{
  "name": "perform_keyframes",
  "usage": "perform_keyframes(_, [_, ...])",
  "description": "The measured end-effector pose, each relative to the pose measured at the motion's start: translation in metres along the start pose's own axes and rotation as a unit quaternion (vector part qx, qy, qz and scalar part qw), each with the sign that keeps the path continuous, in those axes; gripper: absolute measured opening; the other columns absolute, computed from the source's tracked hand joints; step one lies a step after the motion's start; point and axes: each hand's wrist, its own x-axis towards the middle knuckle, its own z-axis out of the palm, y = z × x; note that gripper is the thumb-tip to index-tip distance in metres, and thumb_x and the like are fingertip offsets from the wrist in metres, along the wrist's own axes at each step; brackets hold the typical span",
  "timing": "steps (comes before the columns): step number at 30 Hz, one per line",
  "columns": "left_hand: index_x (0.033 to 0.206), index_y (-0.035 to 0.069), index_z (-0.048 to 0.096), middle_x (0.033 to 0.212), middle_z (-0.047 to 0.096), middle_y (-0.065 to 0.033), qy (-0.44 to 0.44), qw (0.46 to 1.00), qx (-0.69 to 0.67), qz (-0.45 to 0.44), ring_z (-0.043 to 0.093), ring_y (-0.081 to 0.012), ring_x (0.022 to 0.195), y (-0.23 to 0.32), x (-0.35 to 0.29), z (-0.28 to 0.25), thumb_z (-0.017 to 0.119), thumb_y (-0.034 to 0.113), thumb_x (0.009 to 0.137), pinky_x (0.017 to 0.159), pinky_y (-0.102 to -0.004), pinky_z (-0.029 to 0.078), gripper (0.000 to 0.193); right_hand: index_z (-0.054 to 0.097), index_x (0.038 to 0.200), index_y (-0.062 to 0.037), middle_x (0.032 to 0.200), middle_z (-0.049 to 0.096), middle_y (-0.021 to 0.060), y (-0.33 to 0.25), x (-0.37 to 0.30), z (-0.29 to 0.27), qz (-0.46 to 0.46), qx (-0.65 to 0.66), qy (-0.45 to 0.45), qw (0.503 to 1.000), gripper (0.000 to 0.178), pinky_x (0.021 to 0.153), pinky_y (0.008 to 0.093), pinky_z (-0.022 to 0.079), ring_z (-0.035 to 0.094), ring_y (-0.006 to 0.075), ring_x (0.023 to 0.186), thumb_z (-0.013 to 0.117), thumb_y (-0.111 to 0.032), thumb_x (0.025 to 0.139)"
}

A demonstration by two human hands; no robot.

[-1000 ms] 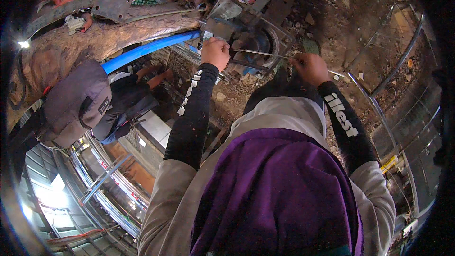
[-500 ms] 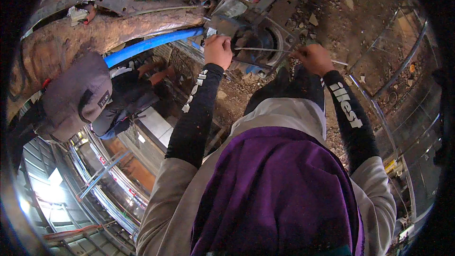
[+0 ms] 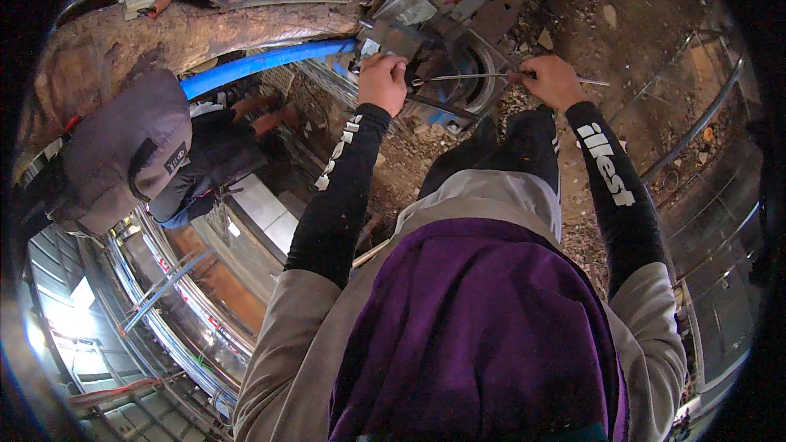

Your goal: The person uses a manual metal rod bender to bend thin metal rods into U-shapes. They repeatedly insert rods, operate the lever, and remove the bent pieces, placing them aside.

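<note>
My right hand (image 3: 550,82) is closed around a thin metal rod (image 3: 458,77). One end of the rod sticks out to the right past the fist, and its left end, which looks like a small loop or ring, lies close to my left fingertips. My left hand (image 3: 382,83) is closed with thumb and fingers together beside that end; whatever it pinches is hidden. Below and beyond both hands sits a dark metal machine base (image 3: 483,53) with a curved slot and blue parts. A blue metal bar (image 3: 266,68) runs up to it from the left.
A person in a grey cap (image 3: 123,147) crouches at the left, hands near the blue bar. Behind it lies a worn brown beam (image 3: 188,39). Long metal bars (image 3: 176,303) lie at lower left. Curved metal frames (image 3: 696,127) stand on the right, over dirt ground with debris.
My right hand has risen slightly, bringing the rod's right end up so it lies more level. My left hand has shifted a little to the right. The whole view has tilted slightly.
</note>
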Motion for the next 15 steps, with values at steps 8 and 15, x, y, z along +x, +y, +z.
perform_keyframes(8, [0.095,0.01,0.074,0.082,0.066,-0.0127,-0.015,0.993,-0.081,-0.082,0.061,-0.0348,0.086,-0.003,0.002,0.002,0.065,0.014,0.089,0.083,-0.0464,0.047,0.012,0.076,0.096,-0.0123,0.093,0.071,0.0155,-0.023,-0.038,0.019,0.062,0.015,0.012,0.998,0.034,0.079,0.0473,0.055,0.068,0.036,0.087,0.066,-0.044,0.088])
perform_keyframes(15, [0.095,0.017,0.077,0.093,0.071,-0.0087,-0.147,0.983,0.077,-0.081,0.063,-0.0321,0.101,-0.022,0.01,0.015,0.071,0.024,0.083,0.089,-0.0456,0.049,0.015,0.078,0.1,-0.0099,0.086,0.073,0.0148,-0.039,-0.064,0.049,0.196,0.201,0.0,0.96,0.041,0.073,0.0414,0.055,0.071,0.0319,0.081,0.074,-0.047,0.084])
